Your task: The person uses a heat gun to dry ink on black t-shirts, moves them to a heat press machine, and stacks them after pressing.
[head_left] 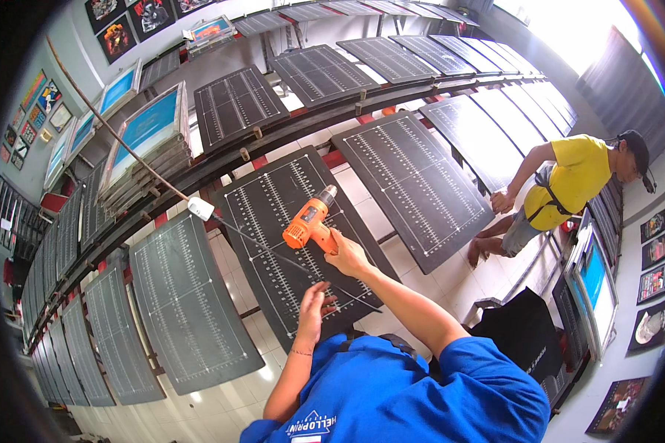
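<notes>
Rows of dark printing pallets marked with white ruler grids fan out across this print shop, mounted on long curved rails above a pale tiled floor. Nearest the person in the blue shirt lies one such pallet, and the work happens over it. Their right hand is wrapped around the grip of an orange cordless drill, whose chuck points toward one o'clock, up and away from the body, hovering above the board's middle. Just at seven o'clock from that hand, the left hand is relaxed and holding nothing, fingers loosely spread over the pallet's near edge; I cannot tell whether it touches the board. A thin cord runs from ten o'clock down past a small white plug and across the pallet. Stacked screen frames with blue mesh sit at ten o'clock. Over at three o'clock, well apart, another person in a yellow shirt leans on a pallet. Posters line the walls.
</notes>
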Available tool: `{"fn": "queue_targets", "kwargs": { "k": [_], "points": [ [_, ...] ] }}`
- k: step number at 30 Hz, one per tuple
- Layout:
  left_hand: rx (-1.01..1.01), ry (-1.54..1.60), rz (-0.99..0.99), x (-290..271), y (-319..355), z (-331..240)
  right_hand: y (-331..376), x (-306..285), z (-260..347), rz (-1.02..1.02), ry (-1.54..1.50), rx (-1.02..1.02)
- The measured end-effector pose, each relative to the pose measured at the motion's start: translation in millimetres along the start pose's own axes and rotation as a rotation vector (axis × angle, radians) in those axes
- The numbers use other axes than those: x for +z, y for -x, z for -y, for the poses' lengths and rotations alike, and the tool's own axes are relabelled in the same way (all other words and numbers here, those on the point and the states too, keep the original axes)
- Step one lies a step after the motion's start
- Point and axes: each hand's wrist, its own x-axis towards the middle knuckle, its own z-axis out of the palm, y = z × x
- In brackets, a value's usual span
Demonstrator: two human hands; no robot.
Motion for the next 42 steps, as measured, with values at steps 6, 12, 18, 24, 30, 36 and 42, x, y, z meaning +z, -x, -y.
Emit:
{"fn": "queue_targets", "kwargs": {
  "k": [6,12,18,24,30,36,42],
  "points": [
    [-0.021,0.017,-0.006,-73.4,3.9,-34.0,-27.8,24.3,4.0,-0.055,0.051,0.057],
    [-0.205,-0.25,0.388,-34.3,2.4,-54.7,2.0,-4.7,-17.4,-0.09,0.029,0.054],
    [-0.263,-0.451,0.83,87.6,-28.5,-25.0,176.5,-91.6,-106.3,-0.314,-0.381,0.475],
    [-0.31,-0.622,1.155,252.7,-43.3,66.9,438.0,-87.1,-220.6,-0.915,-1.195,1.25],
    [-0.325,-0.794,1.362,441.2,-61.6,236.6,517.1,-67.0,-244.8,-1.679,-1.723,1.328],
    [-0.213,-1.188,1.377,594.6,-100.2,434.3,488.1,-135.9,-228.4,-2.04,-1.367,1.491],
    [0.005,-1.116,1.531,682.9,-142.6,580.9,495.2,-87.8,-292.8,-2.255,-0.832,1.308]
  ]
}}
